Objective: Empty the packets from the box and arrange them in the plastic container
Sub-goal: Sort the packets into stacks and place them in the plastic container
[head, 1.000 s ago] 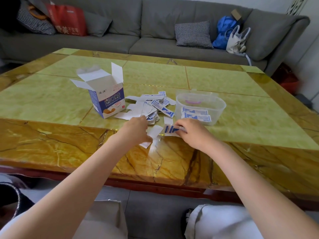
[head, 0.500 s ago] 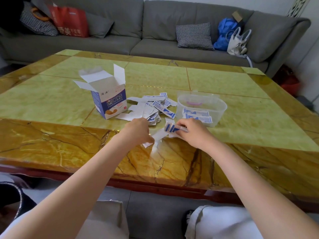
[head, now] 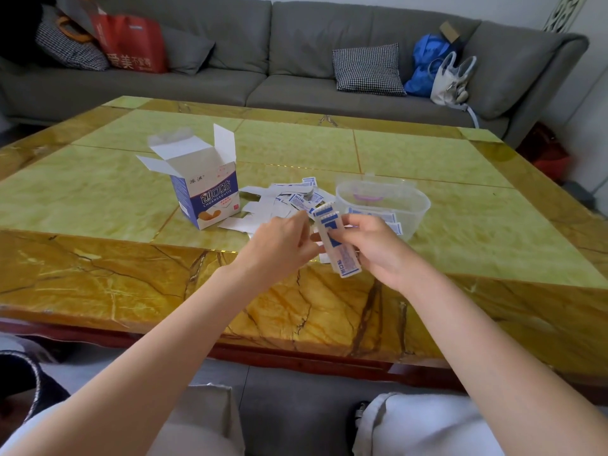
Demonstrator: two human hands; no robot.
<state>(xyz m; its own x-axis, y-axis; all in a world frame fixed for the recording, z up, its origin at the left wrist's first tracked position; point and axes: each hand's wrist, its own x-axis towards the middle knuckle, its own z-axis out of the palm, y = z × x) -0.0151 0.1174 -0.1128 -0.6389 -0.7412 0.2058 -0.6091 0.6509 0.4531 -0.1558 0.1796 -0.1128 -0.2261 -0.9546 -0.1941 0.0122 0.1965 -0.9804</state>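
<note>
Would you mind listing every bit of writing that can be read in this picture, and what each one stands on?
"创口贴" and "CHUANGKOUTIE": front of the open box.
Smaller print on the box: too small to read.
"爱美不...": red bag on the sofa; the last characters are blurred.
"创口": lower end of the packets that both hands hold; the rest is blurred.
Loose packets on the table and packets in the plastic container: blue print, too small to read.

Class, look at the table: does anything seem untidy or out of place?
Yes. Loose packets lie scattered in a heap between the opened box and the plastic container, overlapping at mixed angles.
</note>
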